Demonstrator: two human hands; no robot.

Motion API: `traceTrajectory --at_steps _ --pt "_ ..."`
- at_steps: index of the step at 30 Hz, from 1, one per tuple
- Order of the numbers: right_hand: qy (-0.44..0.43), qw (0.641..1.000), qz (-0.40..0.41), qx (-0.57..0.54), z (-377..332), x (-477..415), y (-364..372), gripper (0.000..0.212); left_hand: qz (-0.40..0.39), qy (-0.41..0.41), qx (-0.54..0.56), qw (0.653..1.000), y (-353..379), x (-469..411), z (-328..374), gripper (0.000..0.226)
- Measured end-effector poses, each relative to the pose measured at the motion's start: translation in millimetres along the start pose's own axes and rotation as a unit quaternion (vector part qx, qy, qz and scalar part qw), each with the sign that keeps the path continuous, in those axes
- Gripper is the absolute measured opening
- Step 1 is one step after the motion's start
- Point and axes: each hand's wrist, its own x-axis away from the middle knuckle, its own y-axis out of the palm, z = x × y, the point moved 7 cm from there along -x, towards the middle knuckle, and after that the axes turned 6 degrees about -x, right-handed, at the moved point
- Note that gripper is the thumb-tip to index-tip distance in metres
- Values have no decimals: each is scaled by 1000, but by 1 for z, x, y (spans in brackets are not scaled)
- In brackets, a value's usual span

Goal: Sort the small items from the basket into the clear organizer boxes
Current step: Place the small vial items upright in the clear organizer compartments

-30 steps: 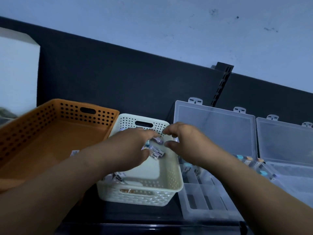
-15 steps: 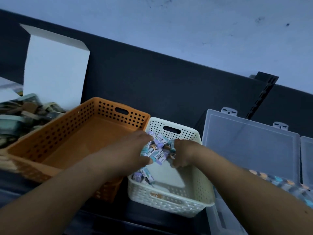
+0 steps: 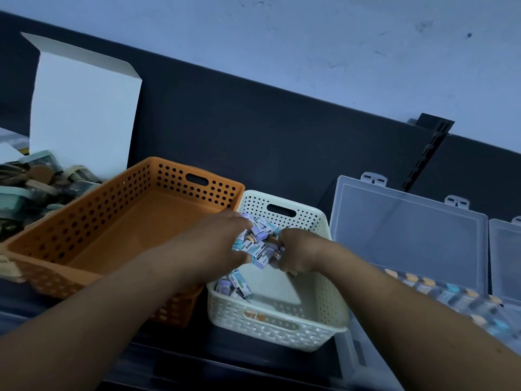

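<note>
Pickup step, I'd say: both hands are down in the white basket (image 3: 282,333), close together, w/ a clump of small items (image 3: 258,244) squeezed btwn them. The left hand (image 3: 220,244) curls round the clump from 9 o'clock and the right hand (image 3: 300,253) curls in from 3 o'clock. The clump sits toward the basket's 12 o'clock end.

A few loose items (image 3: 235,286) lie at the basket's 7 o'clock corner.

Next move prob calls for carrying the lot to the clear organizer box (image 3: 408,235) at 3 o'clock, lid open, w/o squeezing any out. Then split them by kind into compartments, where a row of capped pieces (image 3: 439,292) already sits.

Orange basket (image 3: 127,221) is at 9 o'clock.

Labels: the little packs have lilac & teal printed bands, but the text is too small & blurred to read, so no brand legible.
</note>
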Motion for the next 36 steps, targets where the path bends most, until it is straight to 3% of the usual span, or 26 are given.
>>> traceTrajectory --at_steps 2,3,6,9,12,17,24,27,31,36 --pt "-7 999 20 -24 4 7 -11 20 29 3 -31 999 -7 1 5 61" --pt "-15 995 30 -97 7 11 -17 20 45 3 -33 998 -11 1 9 59" --pt "-49 926 19 -373 9 31 -30 18 82 -9 22 996 -19 1 25 53" --pt "-108 874 13 -473 9 57 -41 25 89 -38 156 983 -18 -4 45 33" --pt "-145 857 32 -493 19 83 -47 23 115 -46 232 965 -17 -9 65 5" --pt "-153 826 88 -536 69 125 -56 13 128 -19 279 951 -13 -14 117 8" --pt "-113 807 183 -550 165 180 -74 11 111 37 305 945 -2 -22 198 9" --pt "-93 811 203 -541 200 195 -72 8 85 46 279 955 13 -27 223 13" --pt "-84 845 236 -473 234 207 -64 8 66 55 218 972 31 -32 245 16" --pt "-115 849 210 -471 241 209 -46 6 54 39 154 986 36 -23 252 13"
